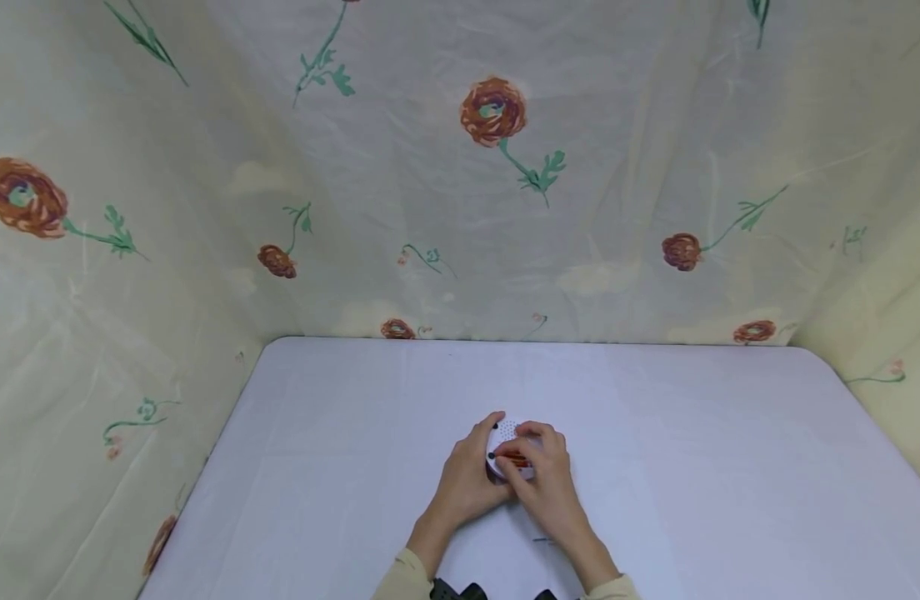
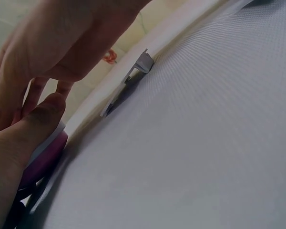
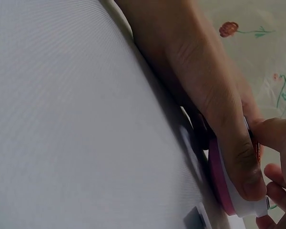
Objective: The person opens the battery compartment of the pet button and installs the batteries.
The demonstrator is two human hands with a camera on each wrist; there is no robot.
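Observation:
In the head view a round white device with a dotted patch of small holes lies between the hands. Its side shows purple in the right wrist view, where the device stands tilted. The left hand grips it around the left edge, with the thumb across the device's near side. Over its face, the right hand has thumb and index finger brought together at orange-and-dark batteries. These fingers appear to pinch one battery; the fingertips partly hide it.
A small light-coloured cover with a raised tab lies on the white table, near the right forearm. Flower-patterned cloth hangs behind the table and at both sides. Dark objects show at the bottom edge of the head view.

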